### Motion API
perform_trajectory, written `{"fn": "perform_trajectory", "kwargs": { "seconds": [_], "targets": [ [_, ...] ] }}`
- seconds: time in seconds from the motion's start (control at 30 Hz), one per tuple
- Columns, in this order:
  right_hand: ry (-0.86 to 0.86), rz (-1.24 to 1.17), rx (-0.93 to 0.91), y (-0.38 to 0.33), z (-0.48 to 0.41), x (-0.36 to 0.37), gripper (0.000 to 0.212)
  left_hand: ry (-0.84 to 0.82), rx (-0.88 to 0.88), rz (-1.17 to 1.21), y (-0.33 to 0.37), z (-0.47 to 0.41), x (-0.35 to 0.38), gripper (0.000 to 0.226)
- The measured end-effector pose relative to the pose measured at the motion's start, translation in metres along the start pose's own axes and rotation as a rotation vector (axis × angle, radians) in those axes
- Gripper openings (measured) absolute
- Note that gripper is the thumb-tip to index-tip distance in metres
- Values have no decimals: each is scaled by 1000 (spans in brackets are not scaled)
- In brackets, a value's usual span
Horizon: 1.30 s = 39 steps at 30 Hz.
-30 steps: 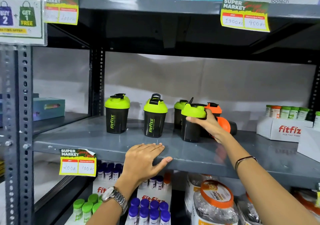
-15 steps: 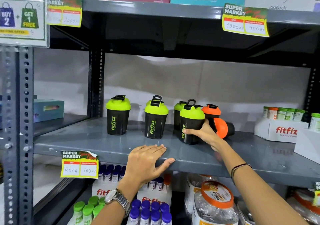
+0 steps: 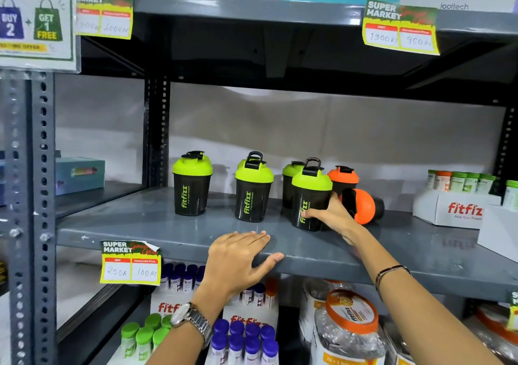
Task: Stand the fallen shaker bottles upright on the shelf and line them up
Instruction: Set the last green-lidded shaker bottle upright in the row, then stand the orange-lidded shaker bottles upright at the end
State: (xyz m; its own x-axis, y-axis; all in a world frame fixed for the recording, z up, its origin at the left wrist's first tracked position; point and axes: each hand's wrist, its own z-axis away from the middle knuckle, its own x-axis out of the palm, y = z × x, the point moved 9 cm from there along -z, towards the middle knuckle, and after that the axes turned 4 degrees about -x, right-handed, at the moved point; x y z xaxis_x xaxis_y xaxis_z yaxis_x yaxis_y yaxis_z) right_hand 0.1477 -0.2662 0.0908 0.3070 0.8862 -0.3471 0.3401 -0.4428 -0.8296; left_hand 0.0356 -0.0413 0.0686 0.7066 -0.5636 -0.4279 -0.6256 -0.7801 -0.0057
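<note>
On the grey shelf [image 3: 140,218] stand black shaker bottles with green lids: one at the left [image 3: 192,183], one in the middle [image 3: 253,188], and a third [image 3: 309,193] upright at the front right. My right hand [image 3: 332,218] is wrapped around that third bottle's lower body. Behind it stands another green-lidded bottle [image 3: 290,179] and an upright orange-lidded bottle [image 3: 343,178]. A second orange-lidded bottle [image 3: 363,206] lies on its side just right of my hand. My left hand [image 3: 238,258] rests flat on the shelf's front edge, holding nothing.
A white fitfizz carton [image 3: 454,210] of small tubes sits at the shelf's right, a teal box [image 3: 80,174] on the neighbouring shelf at left. A price tag [image 3: 130,263] hangs from the front edge. Jars and tube packs fill the shelf below.
My right hand has tipped the green-lidded bottle from tilted to upright and set it down on the shelf, sliding from its lid to its lower body. My left hand has stayed put.
</note>
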Motion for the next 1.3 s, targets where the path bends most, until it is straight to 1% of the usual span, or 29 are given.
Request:
{"fn": "perform_trajectory", "kwargs": {
  "seconds": [0.2,0.3,0.37,0.47,0.53,0.6,0.67,0.73,0.8,0.9,0.97,1.07,1.17,1.23,1.3],
  "targets": [
    [-37,-29,0,0,1,1,61,-3,-19,1,-1,0,1,46],
    [-58,-34,-1,0,1,2,61,-13,-20,-5,-1,0,2,46],
    [-80,-29,-1,0,2,3,65,-16,-22,-6,-2,1,2,46],
    [-104,5,-24,-5,9,-1,82,-11,-21,-15,-1,1,1,46],
    [-11,66,-123,-15,11,-21,89,-7,-23,-21,0,0,0,46],
    [146,94,-256,-29,15,-53,85,0,-25,-21,3,-2,-1,46],
    [229,143,-293,-31,15,-84,83,0,10,-19,15,-7,1,47],
    [190,275,-254,-21,6,-103,88,-19,77,-3,36,-13,7,48],
    [105,513,-200,-6,-4,-113,96,-42,113,20,54,-17,17,49],
    [-29,765,-129,13,-16,-115,106,-71,122,30,60,-14,28,47],
    [-123,884,-128,19,-23,-109,108,-67,129,25,58,-12,30,46],
    [-178,918,-144,21,-29,-101,105,-61,145,10,58,-13,32,46],
    [-167,894,-174,20,-31,-100,100,-54,144,12,58,-13,31,46],
    [-131,888,-190,18,-30,-104,99,-49,142,11,58,-12,31,46],
    [-31,821,-194,10,-26,-112,96,-50,137,10,57,-12,30,45]
  ]
}}
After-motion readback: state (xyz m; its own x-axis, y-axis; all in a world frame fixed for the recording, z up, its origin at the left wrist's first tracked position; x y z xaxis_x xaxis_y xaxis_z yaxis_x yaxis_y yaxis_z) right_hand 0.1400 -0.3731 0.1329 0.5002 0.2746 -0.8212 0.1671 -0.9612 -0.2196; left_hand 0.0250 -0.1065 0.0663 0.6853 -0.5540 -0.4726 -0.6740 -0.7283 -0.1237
